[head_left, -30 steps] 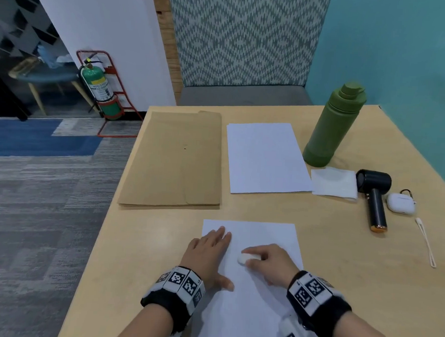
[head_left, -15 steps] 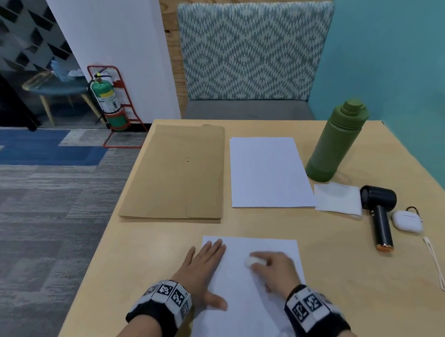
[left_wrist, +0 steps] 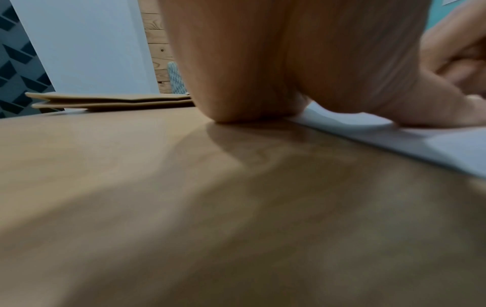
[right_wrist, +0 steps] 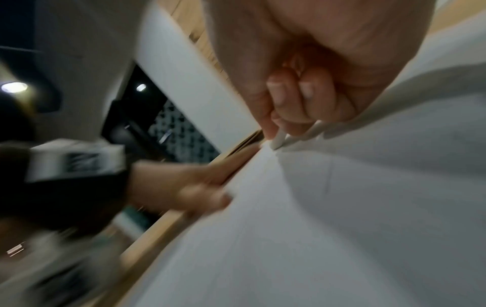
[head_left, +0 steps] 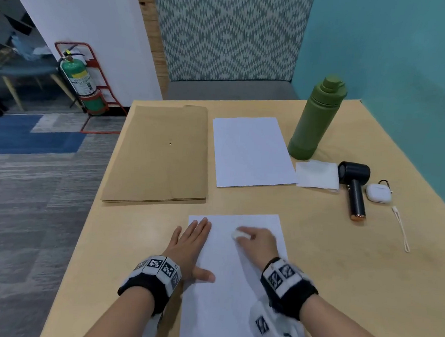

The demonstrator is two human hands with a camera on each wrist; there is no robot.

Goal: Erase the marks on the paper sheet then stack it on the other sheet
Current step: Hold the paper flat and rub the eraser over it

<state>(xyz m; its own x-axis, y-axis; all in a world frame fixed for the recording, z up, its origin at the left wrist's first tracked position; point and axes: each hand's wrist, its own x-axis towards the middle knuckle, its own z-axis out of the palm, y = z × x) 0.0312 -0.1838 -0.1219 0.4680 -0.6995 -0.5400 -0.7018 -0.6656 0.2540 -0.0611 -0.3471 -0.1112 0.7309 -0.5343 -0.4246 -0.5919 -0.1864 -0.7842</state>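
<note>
White and rectangular, the near paper sheet (head_left: 235,286) lies flat on the light wooden table (head_left: 340,266), close to the person's edge. The left hand (head_left: 188,247) rests with straight, spread fingers along the sheet's left border, palm half on the wood and thumb on the paper, pressing it down. The right hand (head_left: 257,242) sits on the upper part of the same sheet, its fingers curled round a small white eraser (head_left: 237,234) whose tip touches the paper; the right wrist view shows the eraser (right_wrist: 280,139) pinched at the fingertips. Farther away lies the other white paper sheet (head_left: 251,152), apart from the near one, between a flat brown paper envelope (head_left: 159,156) and a tall green bottle (head_left: 315,119). No marks can be made out.
</note>
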